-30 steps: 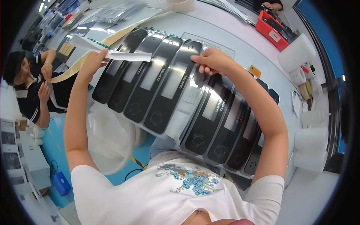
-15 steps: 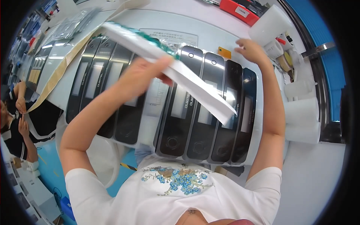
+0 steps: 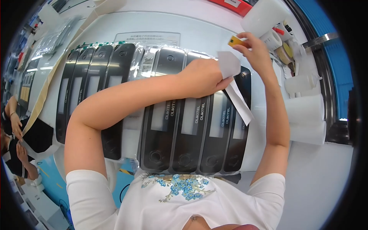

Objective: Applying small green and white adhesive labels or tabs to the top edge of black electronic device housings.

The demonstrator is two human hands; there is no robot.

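Note:
My left hand (image 3: 203,76) reaches across to the right over the black panels, closed on a long white strip (image 3: 238,100). The strip's folded upper end stands above my fingers, and its lower end hangs over the rightmost panel. My right hand (image 3: 256,53), beyond the panels' far right corner, pinches a small flat yellow piece (image 3: 236,41) with a dark patch between thumb and fingers. Under my left arm lie long black panels with pale windows, such as one panel (image 3: 156,134), in clear plastic. My left forearm hides part of them.
Another group of black panels (image 3: 89,80) lies to the left, with green bits (image 3: 100,44) at its far edge. White rolls (image 3: 304,115) and tape (image 3: 284,53) line the right side. A person's hand (image 3: 16,124) holds a long beige strip (image 3: 48,82) at far left.
My left hand has swung right with the white strip, which now hangs more steeply. The yellow piece, earlier lying on the table, is now lifted in my right hand.

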